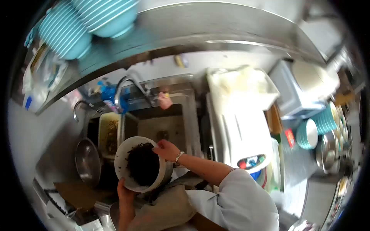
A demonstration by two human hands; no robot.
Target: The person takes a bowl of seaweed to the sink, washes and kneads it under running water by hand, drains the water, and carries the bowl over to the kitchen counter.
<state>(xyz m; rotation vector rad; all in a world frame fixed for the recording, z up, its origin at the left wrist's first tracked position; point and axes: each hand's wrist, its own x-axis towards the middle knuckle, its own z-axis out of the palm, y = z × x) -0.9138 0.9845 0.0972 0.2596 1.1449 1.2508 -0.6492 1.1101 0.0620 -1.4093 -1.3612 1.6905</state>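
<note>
A white round tub [120, 156] holding a dark, stringy heap [142, 163] is tilted in front of my body, near the sink's front edge. My left hand [125, 190] grips the tub's lower left side. At the upper right rim is my right hand [167, 150], its fingers closed at the rim beside the dark heap; what they pinch, if anything, is too small to make out. A bracelet circles the right wrist. Behind the tub lies the metal sink basin [154, 125], with a curved faucet [125, 82] over it.
Left of the basin stand a cream container [104, 133] with brownish bits and a metal bowl [88, 161]. A pink cloth [165, 101] lies at the sink's back edge. White bins [246, 134] stand to the right. Teal bowls [65, 30] are stacked on the overhead shelf [173, 29].
</note>
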